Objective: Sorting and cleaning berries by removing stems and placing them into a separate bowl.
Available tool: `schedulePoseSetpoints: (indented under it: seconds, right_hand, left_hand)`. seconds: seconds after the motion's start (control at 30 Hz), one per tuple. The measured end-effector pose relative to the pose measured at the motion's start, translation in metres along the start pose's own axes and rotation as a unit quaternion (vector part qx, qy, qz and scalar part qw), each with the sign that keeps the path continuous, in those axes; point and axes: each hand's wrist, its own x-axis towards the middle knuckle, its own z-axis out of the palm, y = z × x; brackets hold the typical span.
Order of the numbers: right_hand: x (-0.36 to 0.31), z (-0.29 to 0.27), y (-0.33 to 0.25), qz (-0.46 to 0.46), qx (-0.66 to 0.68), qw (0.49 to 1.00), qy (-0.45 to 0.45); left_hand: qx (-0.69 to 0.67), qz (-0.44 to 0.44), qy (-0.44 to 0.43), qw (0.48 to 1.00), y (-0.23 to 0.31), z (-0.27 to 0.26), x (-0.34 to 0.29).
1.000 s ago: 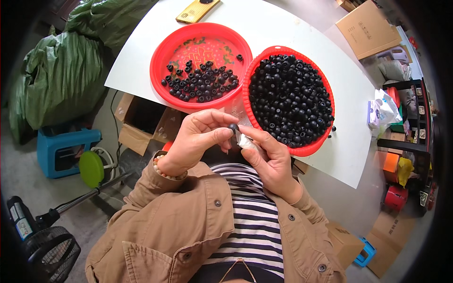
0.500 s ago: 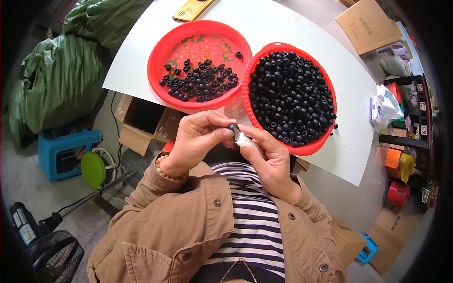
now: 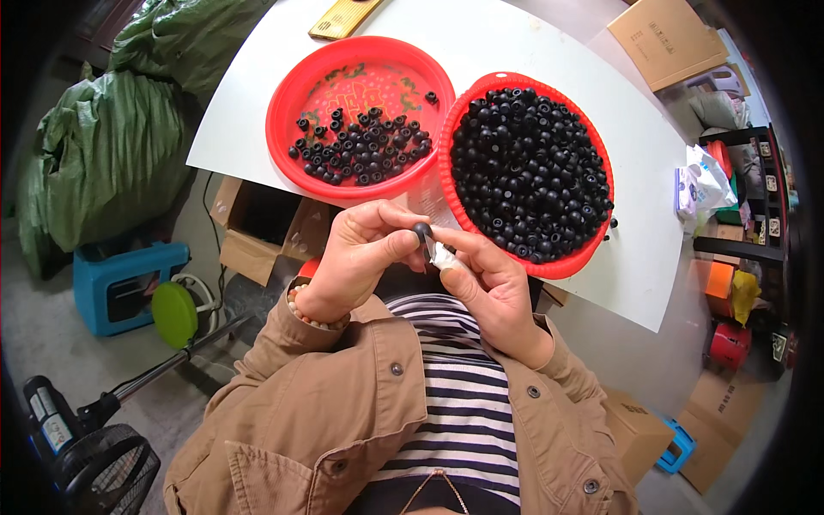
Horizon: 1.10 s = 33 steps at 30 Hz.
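Observation:
My left hand (image 3: 360, 253) pinches a small round black plastic cap (image 3: 421, 231) between thumb and fingertips, just in front of my striped shirt. Against it, my right hand (image 3: 491, 287) grips a thin pointed blade-like tool wrapped in white (image 3: 444, 257), its tip touching or very close to the cap. The fingers hide much of both items. Beyond my hands a round red tray (image 3: 283, 142) holds a loose layer of similar black caps. To its right, a red basket (image 3: 446, 167) is heaped with many more.
Both containers stand on a white table (image 3: 631, 184), with a yellow slatted object (image 3: 343, 17) at its far edge. A stray cap lies beside the basket. Left are green sacks (image 3: 103, 163), a blue stool (image 3: 116, 292) and a fan (image 3: 107, 468). Cardboard boxes (image 3: 669, 43) and shelves stand right.
The view has shifted slightly. Both hands keep the same grip on the cap and the white-wrapped tool, with only tiny finger movement.

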Motion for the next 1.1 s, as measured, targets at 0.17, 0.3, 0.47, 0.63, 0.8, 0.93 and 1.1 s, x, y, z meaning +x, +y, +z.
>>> schedulePoseSetpoints:
  seconds: [0.17,0.3,0.47,0.63,0.8,0.93,1.1]
  right_hand:
    - [-0.001,0.0,0.002,-0.005,-0.019,1.0,0.009]
    - [-0.001,-0.001,0.004,-0.013,-0.026,1.0,0.01]
    - [-0.001,-0.001,0.002,-0.008,-0.005,1.0,0.008]
    - [-0.001,-0.001,0.005,0.0,0.032,0.999,0.014]
    - [-0.004,-0.004,0.01,0.042,0.052,0.997,0.029]
    - [-0.008,-0.006,0.024,0.079,-0.056,0.995,0.018]
    - [-0.016,-0.01,0.042,0.131,-0.105,0.981,-0.093]
  left_hand:
    - [0.009,0.004,0.004,1.0,0.0,-0.001,0.0]
    - [0.017,0.004,0.002,1.0,0.002,0.001,-0.001]
    - [0.057,0.009,-0.001,0.998,0.003,0.001,-0.001]
    - [0.068,0.007,0.0,0.998,0.001,0.002,0.0]
    - [0.114,0.023,0.047,0.992,0.006,-0.003,0.003]
    - [0.286,0.088,0.145,0.943,0.015,-0.011,0.014]
    - [0.576,0.189,0.153,0.781,0.025,-0.04,0.033]
